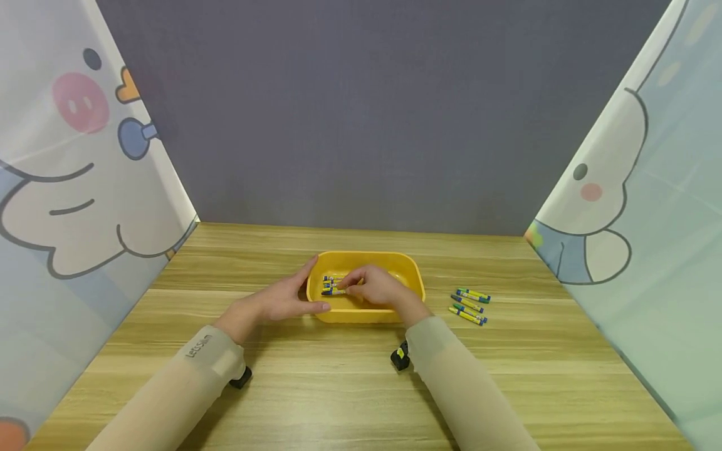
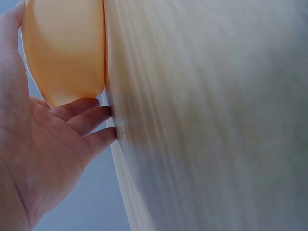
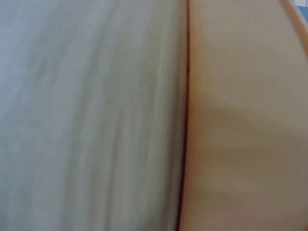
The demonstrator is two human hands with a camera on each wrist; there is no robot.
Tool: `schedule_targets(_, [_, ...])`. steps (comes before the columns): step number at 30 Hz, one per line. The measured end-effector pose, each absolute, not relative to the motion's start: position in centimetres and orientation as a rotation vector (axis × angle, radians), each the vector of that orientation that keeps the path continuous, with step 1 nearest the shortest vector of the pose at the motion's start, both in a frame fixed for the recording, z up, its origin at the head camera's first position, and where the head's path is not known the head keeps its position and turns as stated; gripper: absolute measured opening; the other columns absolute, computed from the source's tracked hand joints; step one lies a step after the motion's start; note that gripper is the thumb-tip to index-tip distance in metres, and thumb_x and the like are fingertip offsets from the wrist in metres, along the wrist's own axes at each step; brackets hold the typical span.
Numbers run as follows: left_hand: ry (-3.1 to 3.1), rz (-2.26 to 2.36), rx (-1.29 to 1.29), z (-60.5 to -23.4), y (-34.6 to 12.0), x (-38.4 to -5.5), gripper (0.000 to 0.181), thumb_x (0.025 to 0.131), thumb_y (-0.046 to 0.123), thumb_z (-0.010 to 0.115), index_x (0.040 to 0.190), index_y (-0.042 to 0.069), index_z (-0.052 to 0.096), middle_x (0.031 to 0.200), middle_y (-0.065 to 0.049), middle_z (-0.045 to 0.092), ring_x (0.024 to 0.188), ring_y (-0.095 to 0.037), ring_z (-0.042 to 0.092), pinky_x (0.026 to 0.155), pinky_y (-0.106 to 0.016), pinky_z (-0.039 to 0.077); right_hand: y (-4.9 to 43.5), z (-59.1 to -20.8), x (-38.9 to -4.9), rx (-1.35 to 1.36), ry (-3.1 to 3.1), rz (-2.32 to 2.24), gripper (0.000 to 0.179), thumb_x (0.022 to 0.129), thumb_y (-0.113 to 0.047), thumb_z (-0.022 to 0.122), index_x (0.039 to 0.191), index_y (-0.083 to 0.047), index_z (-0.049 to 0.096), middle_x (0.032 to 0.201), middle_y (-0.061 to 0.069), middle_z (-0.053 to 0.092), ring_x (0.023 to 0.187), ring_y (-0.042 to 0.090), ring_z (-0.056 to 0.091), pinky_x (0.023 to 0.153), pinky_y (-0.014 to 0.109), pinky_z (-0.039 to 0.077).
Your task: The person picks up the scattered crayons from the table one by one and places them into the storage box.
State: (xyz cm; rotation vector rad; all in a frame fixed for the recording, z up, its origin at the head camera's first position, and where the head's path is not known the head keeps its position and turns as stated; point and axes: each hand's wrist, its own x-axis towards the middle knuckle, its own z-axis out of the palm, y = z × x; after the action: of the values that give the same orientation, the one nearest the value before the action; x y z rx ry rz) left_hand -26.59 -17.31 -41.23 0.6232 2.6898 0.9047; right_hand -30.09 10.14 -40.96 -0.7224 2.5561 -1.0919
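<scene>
A yellow plastic bin (image 1: 369, 316) sits on the wooden table. My left hand (image 1: 284, 297) rests against its left end, the thumb at the front rim and the other fingers by the end wall. In the left wrist view, those fingers lie fairly straight against the orange-looking bin (image 2: 67, 53), with the palm away from it. Reaching inside, my right hand (image 1: 375, 287) pinches a yellow crayon with a dark end (image 1: 333, 292). Other crayons (image 1: 330, 278) lie in a row beside it, partly hidden by the fingers. The right wrist view shows only the bin's wall (image 3: 245, 115) and the tabletop.
Several yellow-wrapped crayons (image 1: 468, 307), with green and blue ends, lie loose on the table (image 1: 316, 394) right of the bin. A dark grey panel (image 1: 361, 113) stands behind. Cartoon-printed sheets (image 1: 62, 188) hang at both sides.
</scene>
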Motion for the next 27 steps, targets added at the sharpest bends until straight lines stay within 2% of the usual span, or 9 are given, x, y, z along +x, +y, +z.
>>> schedule_targets(4, [2.697, 0.906, 0.632, -41.31, -17.36, -26.59, 0.129, 0.092, 0.076, 0.075, 0.179, 0.021, -0.003, 0.178, -0.021, 0.034, 0.155, -0.041, 0.048, 0.128, -0.062, 0.038, 9.77, -41.12, -30.04, -0.697, 2.613, -1.027, 0.020, 0.107, -0.012, 0.071, 0.117, -0.018, 0.087, 0.123, 0.001, 0.082, 0.096, 0.013, 0.062, 0.087, 0.031, 0.052])
schedule_targets(12, [2.693, 0.913, 0.634, -41.40, -17.47, -26.71, 0.129, 0.092, 0.075, 0.075, 0.179, 0.021, -0.004, 0.176, -0.023, 0.036, 0.154, -0.040, 0.050, 0.128, -0.062, 0.039, 9.40, -41.09, -30.22, -0.716, 2.684, -0.942, 0.017, 0.106, -0.013, 0.074, 0.111, -0.020, 0.088, 0.120, -0.001, 0.083, 0.111, 0.016, 0.071, 0.105, 0.041, 0.057])
schedule_targets(15, [2.701, 0.903, 0.635, -41.39, -17.49, -26.73, 0.129, 0.092, 0.076, 0.074, 0.179, 0.021, -0.004, 0.176, -0.023, 0.036, 0.154, -0.042, 0.049, 0.128, -0.062, 0.039, 9.38, -40.93, -30.07, -0.717, 2.690, -0.939, 0.017, 0.106, -0.012, 0.074, 0.110, -0.019, 0.088, 0.120, 0.000, 0.083, 0.113, 0.018, 0.072, 0.107, 0.044, 0.057])
schedule_targets(19, [2.702, 0.903, 0.642, -41.37, -17.49, -26.73, 0.130, 0.092, 0.076, 0.075, 0.179, 0.021, -0.004, 0.177, -0.023, 0.034, 0.155, -0.042, 0.048, 0.128, -0.062, 0.038, 9.45, -40.80, -29.96, -0.702, 2.678, -0.961, 0.016, 0.105, -0.013, 0.075, 0.111, -0.019, 0.088, 0.119, -0.001, 0.083, 0.106, 0.015, 0.070, 0.100, 0.039, 0.057])
schedule_targets(25, [2.692, 0.915, 0.651, -41.37, -17.45, -26.72, 0.129, 0.092, 0.076, 0.075, 0.179, 0.020, -0.003, 0.178, -0.021, 0.033, 0.156, -0.041, 0.047, 0.128, -0.062, 0.038, 9.75, -40.69, -29.95, -0.656, 2.643, -1.050, 0.017, 0.106, -0.018, 0.075, 0.118, -0.019, 0.087, 0.108, -0.001, 0.079, 0.078, 0.013, 0.056, 0.071, 0.028, 0.049])
schedule_targets(27, [2.689, 0.917, 0.654, -41.36, -17.43, -26.70, 0.129, 0.092, 0.076, 0.075, 0.179, 0.020, -0.003, 0.178, -0.021, 0.034, 0.155, -0.040, 0.049, 0.128, -0.062, 0.038, 10.04, -40.44, -29.93, -0.664, 2.651, -1.071, 0.019, 0.107, -0.020, 0.074, 0.121, -0.019, 0.086, 0.105, -0.001, 0.076, 0.075, 0.014, 0.053, 0.068, 0.027, 0.047])
